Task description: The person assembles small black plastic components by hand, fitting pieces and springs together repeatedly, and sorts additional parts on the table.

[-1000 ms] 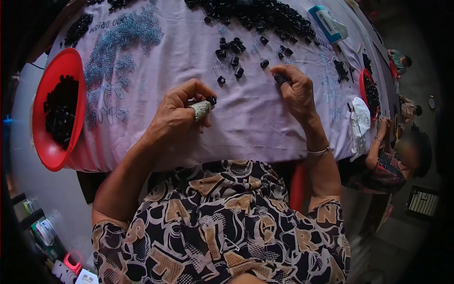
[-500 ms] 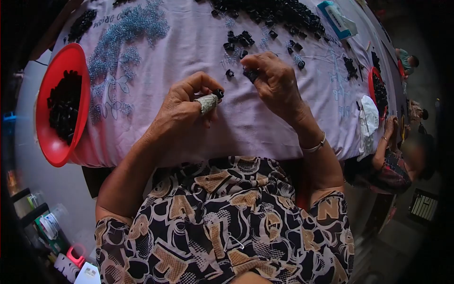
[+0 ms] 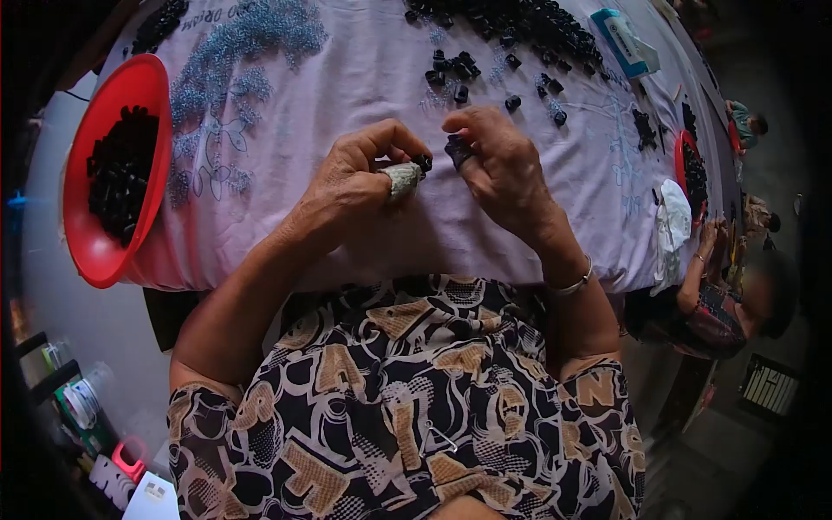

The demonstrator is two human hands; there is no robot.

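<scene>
Black plastic-looking part [image 3: 425, 161], small, sits at the fingertips of the L hand [image 3: 355, 178], pinched between thumb & index; a pale wrap [image 3: 401, 178] on one digit is right beside it. R hand [image 3: 503, 165] has just come in from the R side, so the gap betw. the hands is now narrow, w/ the fingertips close but apart. That puts both hands around the one part, tho only the L is clearly holding it.

R hand: fingers curled, narrow opening, dark wrap [image 3: 459, 152] on the thumb. Can't tell if anything's held there; the fingers hide it.

Both hands are above the cloth-covered counter [image 3: 347, 91], near its front edge. Beyond the R fingertips: a few loose black parts [image 3: 461, 93], then the big black pile [image 3: 546, 26] farther off. L of the L hand, well apart: red bowl [image 3: 97, 258] w/ more black parts [image 3: 121, 182] in it. R of the R hand: crumpled white item [image 3: 672, 217], a 2nd red bowl [image 3: 679, 158] & a co-worker [image 3: 698, 321], hands kept apart from these. Blue-white box [image 3: 620, 39] lies farther out, beyond the R hand & to its R.
</scene>
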